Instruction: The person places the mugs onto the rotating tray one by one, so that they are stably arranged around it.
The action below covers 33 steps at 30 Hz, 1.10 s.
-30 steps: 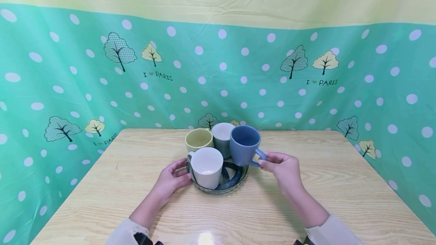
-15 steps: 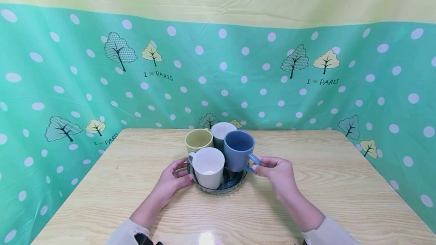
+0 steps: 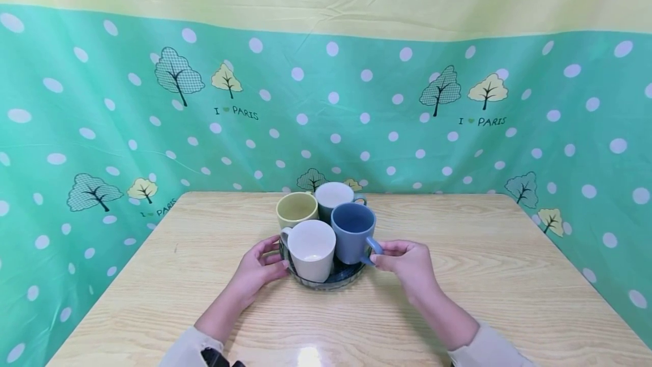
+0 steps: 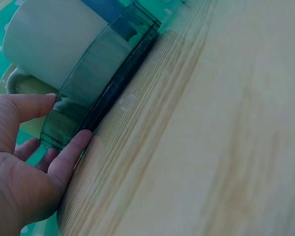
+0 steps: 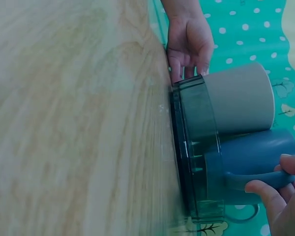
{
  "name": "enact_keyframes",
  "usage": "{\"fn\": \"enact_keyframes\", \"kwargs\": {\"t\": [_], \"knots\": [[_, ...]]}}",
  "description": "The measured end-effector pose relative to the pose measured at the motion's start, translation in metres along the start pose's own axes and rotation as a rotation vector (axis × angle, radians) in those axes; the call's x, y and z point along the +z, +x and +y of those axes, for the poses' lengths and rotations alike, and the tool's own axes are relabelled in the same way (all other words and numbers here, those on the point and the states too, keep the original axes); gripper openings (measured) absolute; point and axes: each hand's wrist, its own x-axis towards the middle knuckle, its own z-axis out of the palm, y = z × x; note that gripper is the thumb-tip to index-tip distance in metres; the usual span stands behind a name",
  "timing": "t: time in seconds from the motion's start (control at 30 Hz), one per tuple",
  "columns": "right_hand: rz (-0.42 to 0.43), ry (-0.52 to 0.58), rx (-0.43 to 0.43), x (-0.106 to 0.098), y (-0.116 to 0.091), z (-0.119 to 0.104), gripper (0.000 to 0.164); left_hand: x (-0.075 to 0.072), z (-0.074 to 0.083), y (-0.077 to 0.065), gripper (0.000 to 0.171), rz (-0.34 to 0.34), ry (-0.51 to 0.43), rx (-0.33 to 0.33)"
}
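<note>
A round dark see-through tray (image 3: pixel 328 285) holds several mugs. My right hand (image 3: pixel 407 268) pinches the handle of the blue mug (image 3: pixel 351 239), whose lower part sits inside the tray wall in the right wrist view. Next to it, at the front left, stands a white mug (image 3: pixel 311 254), handle to the left. Behind are a yellow-green mug (image 3: pixel 297 209) and a grey-green mug (image 3: pixel 332 197) with a pale inside. At the tray's left side my left hand (image 3: pixel 260 265) touches the glassy wall (image 4: pixel 103 69), its fingers fairly straight, one tip at the rim and another low by the base.
A light wood-grain table (image 3: pixel 499 265) carries the tray. Behind and at both sides hangs a green dotted cloth (image 3: pixel 254 146) with printed trees. Bright glare (image 3: pixel 308 357) shows near the table's front.
The blue mug, held by its handle in my right hand, has come down and to the left into the tray beside the white mug. My left hand has stayed at the tray's side.
</note>
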Motion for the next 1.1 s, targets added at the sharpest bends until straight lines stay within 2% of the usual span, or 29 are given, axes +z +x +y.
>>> {"fn": "enact_keyframes", "kwargs": {"t": [0.33, 0.5, 0.67, 0.77, 1.1], "knots": [[0.001, 0.016, -0.004, 0.008, -0.003, 0.002, 0.028, 0.002, 0.001, -0.001, 0.080, 0.022, 0.033, -0.008], [-0.001, 0.033, -0.006, 0.014, -0.003, 0.005, 0.027, 0.003, 0.002, -0.002, 0.089, 0.019, 0.108, 0.001], [0.019, -0.008, -0.019, 0.018, -0.003, 0.007, 0.027, 0.004, 0.003, -0.003, 0.089, 0.023, 0.174, 0.023], [0.028, -0.033, -0.028, 0.021, -0.004, 0.009, 0.028, 0.005, 0.004, -0.005, 0.089, 0.029, 0.184, 0.032], [0.040, -0.092, -0.044, 0.027, -0.005, 0.012, 0.024, 0.009, 0.006, -0.006, 0.087, 0.060, 0.179, -0.004]]}}
